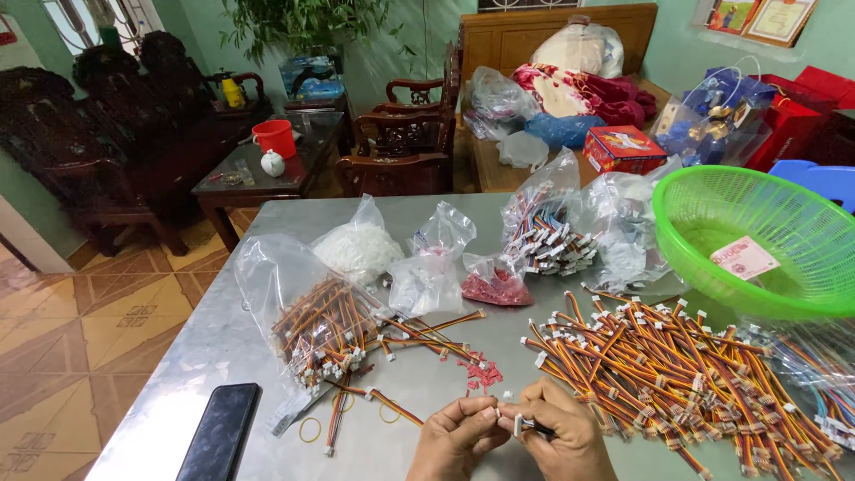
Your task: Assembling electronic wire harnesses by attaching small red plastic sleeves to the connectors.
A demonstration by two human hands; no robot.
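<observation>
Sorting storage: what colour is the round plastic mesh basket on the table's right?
The round plastic mesh basket is bright green, clearest in the head view.

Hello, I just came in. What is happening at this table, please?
A person sits at a grey table and works on small wire cables. The left hand and the right hand are close together, pinching a small white connector on a cable end. A large loose pile of cables lies to the right, by a green basket. Bags of cables and a black phone lie to the left.
</observation>
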